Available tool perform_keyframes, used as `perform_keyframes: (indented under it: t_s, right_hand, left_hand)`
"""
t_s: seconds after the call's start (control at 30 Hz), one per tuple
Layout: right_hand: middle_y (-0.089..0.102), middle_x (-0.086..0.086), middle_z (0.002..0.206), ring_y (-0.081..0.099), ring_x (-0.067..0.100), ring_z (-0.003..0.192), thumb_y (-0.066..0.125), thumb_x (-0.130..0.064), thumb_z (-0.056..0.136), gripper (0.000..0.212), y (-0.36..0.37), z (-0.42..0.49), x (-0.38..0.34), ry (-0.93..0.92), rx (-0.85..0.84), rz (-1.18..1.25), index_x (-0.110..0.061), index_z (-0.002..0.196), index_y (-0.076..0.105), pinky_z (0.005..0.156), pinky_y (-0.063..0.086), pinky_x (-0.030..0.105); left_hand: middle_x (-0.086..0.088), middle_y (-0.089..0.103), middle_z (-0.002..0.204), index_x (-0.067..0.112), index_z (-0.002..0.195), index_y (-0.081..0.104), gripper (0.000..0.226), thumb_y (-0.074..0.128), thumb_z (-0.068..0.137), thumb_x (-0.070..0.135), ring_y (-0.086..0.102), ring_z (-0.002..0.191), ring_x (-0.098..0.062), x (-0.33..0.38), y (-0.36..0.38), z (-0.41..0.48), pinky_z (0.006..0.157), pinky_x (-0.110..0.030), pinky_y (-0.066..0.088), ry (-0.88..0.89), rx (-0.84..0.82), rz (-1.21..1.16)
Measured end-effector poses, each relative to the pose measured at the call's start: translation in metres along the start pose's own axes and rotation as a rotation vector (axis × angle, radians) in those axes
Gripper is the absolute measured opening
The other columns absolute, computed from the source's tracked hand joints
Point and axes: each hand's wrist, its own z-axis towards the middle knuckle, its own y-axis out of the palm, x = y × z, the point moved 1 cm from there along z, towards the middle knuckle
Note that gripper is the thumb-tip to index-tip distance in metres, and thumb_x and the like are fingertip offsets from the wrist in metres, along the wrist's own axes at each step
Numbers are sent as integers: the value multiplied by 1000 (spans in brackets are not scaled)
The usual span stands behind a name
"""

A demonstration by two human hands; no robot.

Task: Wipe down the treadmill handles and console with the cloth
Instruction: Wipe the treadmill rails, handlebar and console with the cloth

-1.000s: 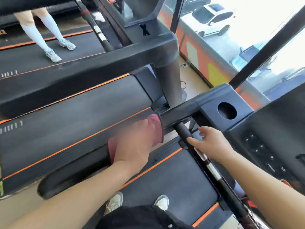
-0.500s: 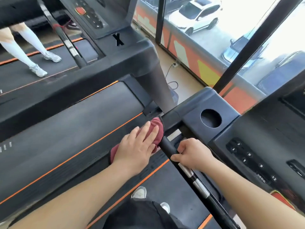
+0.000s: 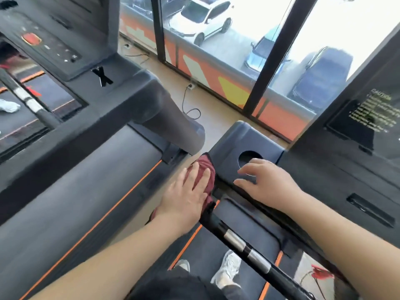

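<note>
Left hand [image 3: 186,198] presses flat-fingered on a red cloth [image 3: 202,169], which is draped where the handle [image 3: 242,241] meets the console [image 3: 236,139]; right hand [image 3: 268,182] rests open, fingers spread, on the console; cloth looks soft and light, likely best bunched under the palm.

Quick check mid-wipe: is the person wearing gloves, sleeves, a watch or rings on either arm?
No. The left hand and right hand are bare, without gloves; no ring shows. The left forearm and right forearm are uncovered to the frame edge: no sleeve, watch or band.
</note>
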Motion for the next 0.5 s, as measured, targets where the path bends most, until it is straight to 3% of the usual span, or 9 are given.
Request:
perform_keyframes:
  t_s: [0.13, 0.2, 0.3, 0.4, 0.5]
  right_hand:
    - [34, -13, 156, 26, 10, 146, 72, -63, 79, 81, -19, 13, 34, 128, -140, -125, -35, 149, 42, 104, 47, 42]
    - [18, -10, 165, 12, 10, 153, 77, -68, 70, 105, -26, 16, 49, 169, -203, -155, -33, 157, 28, 110, 43, 43]
    - [13, -11, 167, 5, 8, 154, 84, -71, 54, 128, -32, 16, 62, 183, -293, -169, -30, 159, 23, 114, 39, 43]
    - [20, -11, 164, 7, 4, 152, 89, -65, 48, 128, -29, 16, 68, 179, -288, -153, -26, 155, 32, 110, 44, 43]
    - [19, -14, 164, 4, 2, 152, 92, -58, 50, 123, -27, 15, 67, 186, -277, -117, -24, 153, 34, 108, 46, 43]
  left_hand:
    - [1, -8, 172, 33, 160, -14, 63, -7, 100, 52, 2, 157, -24, 19, -18, 59, 123, -43, 26, -4, -1, -80]
    - [4, -6, 172, 34, 162, -8, 60, 4, 105, 51, 4, 157, -21, 28, -28, 71, 124, -40, 25, -25, 13, -105]
    - [-3, -5, 172, 25, 163, -2, 65, 1, 103, 49, 5, 158, -30, 32, -35, 51, 125, -43, 22, 51, 30, 33]
    - [-7, -4, 172, 20, 164, 3, 68, 2, 101, 47, 0, 157, -36, 29, -31, 40, 126, -47, 18, 119, -25, 130]
    - [-3, -9, 172, 25, 164, -1, 68, -1, 100, 48, -5, 158, -32, 34, -43, 75, 127, -44, 12, 143, -25, 64]
